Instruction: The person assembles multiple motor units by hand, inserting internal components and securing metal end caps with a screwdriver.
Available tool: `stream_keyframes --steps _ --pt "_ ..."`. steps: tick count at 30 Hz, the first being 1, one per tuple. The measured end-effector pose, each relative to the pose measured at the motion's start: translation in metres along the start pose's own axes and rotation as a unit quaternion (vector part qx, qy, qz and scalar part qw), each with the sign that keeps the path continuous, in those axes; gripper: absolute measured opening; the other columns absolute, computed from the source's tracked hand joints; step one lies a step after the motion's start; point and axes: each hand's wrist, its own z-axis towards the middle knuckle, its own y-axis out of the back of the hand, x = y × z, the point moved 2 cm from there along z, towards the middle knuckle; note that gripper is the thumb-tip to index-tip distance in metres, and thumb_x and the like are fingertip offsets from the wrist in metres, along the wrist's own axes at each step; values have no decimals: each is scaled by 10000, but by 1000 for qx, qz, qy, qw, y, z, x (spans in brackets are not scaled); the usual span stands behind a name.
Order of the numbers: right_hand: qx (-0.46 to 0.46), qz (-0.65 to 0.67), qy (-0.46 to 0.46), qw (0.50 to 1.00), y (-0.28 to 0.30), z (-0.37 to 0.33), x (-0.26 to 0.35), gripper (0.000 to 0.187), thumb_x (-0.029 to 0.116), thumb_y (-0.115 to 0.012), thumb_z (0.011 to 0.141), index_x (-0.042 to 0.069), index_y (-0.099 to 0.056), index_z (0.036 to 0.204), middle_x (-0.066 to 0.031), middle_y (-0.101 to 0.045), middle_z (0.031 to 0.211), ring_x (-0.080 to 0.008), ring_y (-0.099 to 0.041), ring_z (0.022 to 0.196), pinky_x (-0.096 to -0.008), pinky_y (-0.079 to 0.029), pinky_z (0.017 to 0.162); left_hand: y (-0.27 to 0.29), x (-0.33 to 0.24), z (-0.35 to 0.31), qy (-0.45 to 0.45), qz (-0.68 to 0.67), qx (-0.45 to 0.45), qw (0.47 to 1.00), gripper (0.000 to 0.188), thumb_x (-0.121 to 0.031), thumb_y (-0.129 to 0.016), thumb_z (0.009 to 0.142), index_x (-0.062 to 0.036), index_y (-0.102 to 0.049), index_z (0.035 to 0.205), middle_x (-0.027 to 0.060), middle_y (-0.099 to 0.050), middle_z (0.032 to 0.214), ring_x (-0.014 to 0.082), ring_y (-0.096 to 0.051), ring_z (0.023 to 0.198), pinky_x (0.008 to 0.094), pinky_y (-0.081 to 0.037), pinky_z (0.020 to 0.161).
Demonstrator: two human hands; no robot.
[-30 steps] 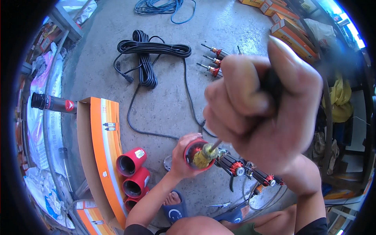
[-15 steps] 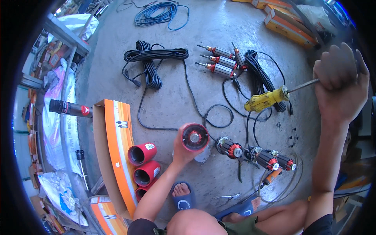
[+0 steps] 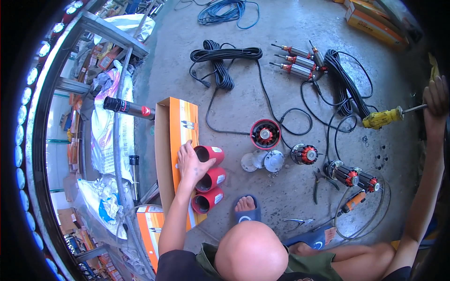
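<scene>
My left hand [image 3: 188,161] reaches to the farthest of three short red tubes [image 3: 216,155], thumb on its near side and fingers at its open mouth. The tubes lie in a row beside an orange carton. At the far right, my right hand [image 3: 437,100] is closed round the metal shaft of a screwdriver [image 3: 382,118], its yellow handle pointing left. A red round housing [image 3: 253,143] stands on the floor with a red-and-black motor core [image 3: 266,134] inside. Near it are round metal discs [image 3: 273,160] and a bare motor core [image 3: 305,154].
Black cable coils [image 3: 225,55] and silver rotors [image 3: 300,61] lie farther off. Pliers [image 3: 318,187], an orange power tool [image 3: 355,201] and two more motor cores [image 3: 347,175] lie nearer. An orange carton [image 3: 176,119] and a metal rack [image 3: 112,35] border the left.
My left hand has let go of the red housing, now standing on the floor, and moved left to the red tubes. My right hand has moved outward with the screwdriver. The view has shifted.
</scene>
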Motion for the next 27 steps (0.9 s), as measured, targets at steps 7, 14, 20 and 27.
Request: stream_keyframes --steps 7,14,20,27 --pt "73 55 -8 996 -12 -14 -3 398 338 -423 1157 68 -540 889 19 -289 732 -106 -228 574 -269 -240 565 -21 12 -5 116 -100 8 988 828 -387 -962 661 51 -560 1238 253 -699 1193 413 -688 1108 487 -558 964" --pt "-21 -36 19 999 15 -26 9 429 385 -433 1152 16 -642 1087 22 -319 742 -102 -240 574 -258 -242 569 95 -25 -50 -69 -324 -158 930 886 -188 -971 669 15 -468 1370 179 -531 1312 300 -619 1185 420 -560 1003" --pt "4 33 70 997 -21 -8 47 337 286 -442 1146 42 -583 961 19 -318 748 -103 -223 565 -255 -226 549 146 -135 -42 -325 -215 -391 834 951 -254 -990 647 12 -475 1401 189 -565 1349 359 -617 1205 479 -543 1016" --pt "16 93 83 992 -110 1 55 382 367 -435 1030 168 -369 710 33 -254 624 -115 -202 520 -293 -178 498 124 -171 -36 -454 -193 -349 797 943 -361 -991 706 23 -495 1410 240 -668 1266 395 -678 1185 464 -573 997"
